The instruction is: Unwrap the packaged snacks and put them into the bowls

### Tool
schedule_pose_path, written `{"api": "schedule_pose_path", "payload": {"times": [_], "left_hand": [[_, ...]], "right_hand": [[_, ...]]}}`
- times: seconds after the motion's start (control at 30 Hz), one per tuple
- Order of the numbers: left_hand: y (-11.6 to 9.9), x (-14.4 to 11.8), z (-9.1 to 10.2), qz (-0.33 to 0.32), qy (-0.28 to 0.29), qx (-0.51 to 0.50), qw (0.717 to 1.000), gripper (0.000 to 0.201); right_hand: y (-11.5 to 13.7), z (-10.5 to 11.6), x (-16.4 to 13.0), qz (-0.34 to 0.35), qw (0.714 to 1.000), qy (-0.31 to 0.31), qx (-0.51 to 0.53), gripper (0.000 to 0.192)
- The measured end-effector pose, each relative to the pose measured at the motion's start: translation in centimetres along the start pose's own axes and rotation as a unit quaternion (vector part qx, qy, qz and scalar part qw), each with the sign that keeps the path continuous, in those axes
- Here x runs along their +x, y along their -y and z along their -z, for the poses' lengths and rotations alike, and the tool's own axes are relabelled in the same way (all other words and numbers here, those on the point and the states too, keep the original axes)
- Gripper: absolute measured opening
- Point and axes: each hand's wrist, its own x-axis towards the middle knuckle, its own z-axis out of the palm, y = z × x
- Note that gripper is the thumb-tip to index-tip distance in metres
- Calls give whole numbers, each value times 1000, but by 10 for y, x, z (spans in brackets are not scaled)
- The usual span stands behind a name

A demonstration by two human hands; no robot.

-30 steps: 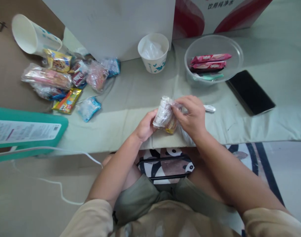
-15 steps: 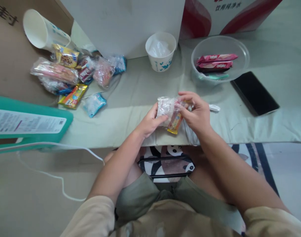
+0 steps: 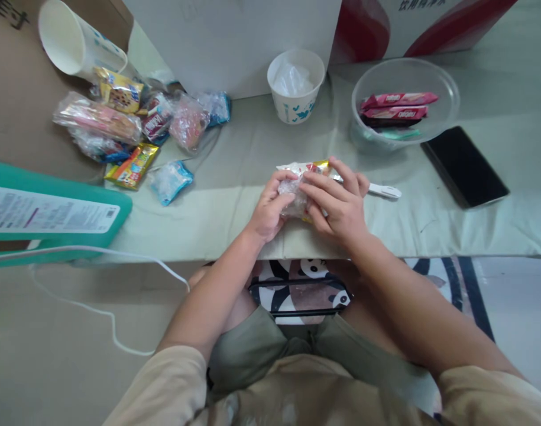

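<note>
Near the front edge of the table, my left hand [image 3: 266, 212] is closed on a clear, crinkled snack packet [image 3: 292, 188], thumb in front and fingers behind. My right hand [image 3: 341, 207] lies over the packet's right side with its fingertips pressed on the plastic, covering much of it. A yellow snack wrapper [image 3: 321, 166] shows above the right fingers, against or behind the clear packet; how the two are joined is hidden. Just right of my right hand, a slim white object [image 3: 385, 191] lies on the cloth, partly covered by the hand.
Assorted wrapped snacks [image 3: 119, 118] are heaped at the left beside a tipped paper cup [image 3: 64, 41]. A paper cup [image 3: 295, 106] with clear plastic inside stands at the back. Pink wafer packs sit in a clear bowl [image 3: 450, 100], near a black phone [image 3: 467, 168]. A green container [image 3: 119, 207] stands left.
My right hand has turned over and flattened across the packet. The packet has turned too: its yellow part, earlier at the lower right, now shows mostly at the top. The view has shifted slightly.
</note>
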Motion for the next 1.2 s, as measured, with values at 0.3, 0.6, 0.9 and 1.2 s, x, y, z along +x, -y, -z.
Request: {"api": "schedule_pose_path", "payload": {"times": [0.3,0.6,0.9,1.2], "left_hand": [[3,17,21,-119,-80,-6,990,48],[-9,25,42,-196,-137,40,970,43],[11,27,50,-289,-141,313,894,48],[20,27,38,-303,-99,339,885,49]], "right_hand": [[-20,6,4,-12,991,-94,-93,36],[-64,38,-11,-179,966,14,-187,30],[17,8,6,-326,861,49,387,43],[38,-6,20,-429,772,63,465,29]]}}
